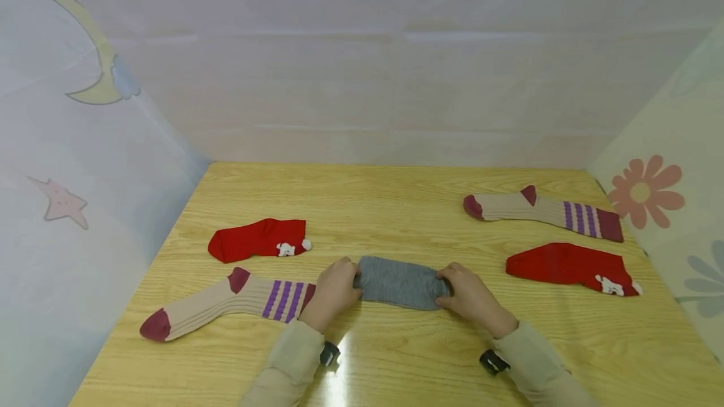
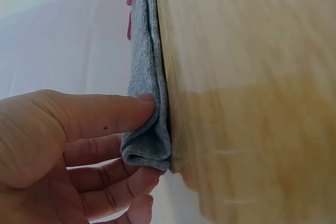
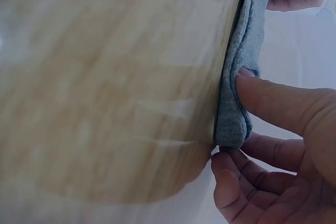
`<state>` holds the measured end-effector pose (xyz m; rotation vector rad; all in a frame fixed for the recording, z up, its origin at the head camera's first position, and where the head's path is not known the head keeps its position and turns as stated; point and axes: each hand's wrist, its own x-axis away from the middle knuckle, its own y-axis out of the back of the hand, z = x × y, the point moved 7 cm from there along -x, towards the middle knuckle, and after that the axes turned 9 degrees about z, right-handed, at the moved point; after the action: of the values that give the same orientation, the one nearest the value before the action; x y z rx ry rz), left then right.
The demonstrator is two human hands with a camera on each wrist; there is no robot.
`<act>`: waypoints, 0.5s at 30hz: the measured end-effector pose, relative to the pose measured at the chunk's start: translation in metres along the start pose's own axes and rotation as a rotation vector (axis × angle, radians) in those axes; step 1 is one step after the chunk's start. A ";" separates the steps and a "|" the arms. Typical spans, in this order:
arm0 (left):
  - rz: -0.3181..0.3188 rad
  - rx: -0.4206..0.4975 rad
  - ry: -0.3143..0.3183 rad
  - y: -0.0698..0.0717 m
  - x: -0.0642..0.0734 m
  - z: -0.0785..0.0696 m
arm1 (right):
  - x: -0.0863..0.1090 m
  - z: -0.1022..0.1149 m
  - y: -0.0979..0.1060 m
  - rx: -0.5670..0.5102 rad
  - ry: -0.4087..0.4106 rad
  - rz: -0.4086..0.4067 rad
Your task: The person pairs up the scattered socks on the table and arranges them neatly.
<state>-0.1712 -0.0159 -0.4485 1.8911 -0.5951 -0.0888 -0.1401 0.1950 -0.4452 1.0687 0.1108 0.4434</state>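
A folded grey sock (image 1: 398,282) lies flat on the wooden table in the middle of the head view, its layers stacked. My left hand (image 1: 335,291) pinches its left end; in the left wrist view the thumb (image 2: 121,111) lies on the upper side, with fingers curled at the end edge. At the right end my right hand (image 1: 472,297) pinches in the same way, its thumb (image 3: 273,98) pressing a dent into the grey cloth (image 3: 239,93). Part of the striped beige sock (image 1: 226,303) passes behind my left hand, which hides its cuff end.
On the left a red sock (image 1: 257,239) with a white bear patch lies beyond the striped one. At the right lie another beige striped sock (image 1: 543,209) and a second red sock (image 1: 565,265). Cloth walls (image 1: 396,99) enclose the table (image 1: 367,206) at back and sides.
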 end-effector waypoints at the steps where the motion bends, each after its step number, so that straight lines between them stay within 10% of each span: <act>1: 0.002 -0.002 0.003 0.000 -0.001 0.000 | 0.000 0.000 0.001 -0.004 -0.003 0.003; 15: 0.007 -0.016 0.026 -0.001 -0.009 0.003 | -0.005 -0.004 0.003 0.009 -0.003 0.009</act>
<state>-0.1796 -0.0143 -0.4520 1.8720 -0.5821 -0.0640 -0.1464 0.1979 -0.4457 1.0794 0.1056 0.4492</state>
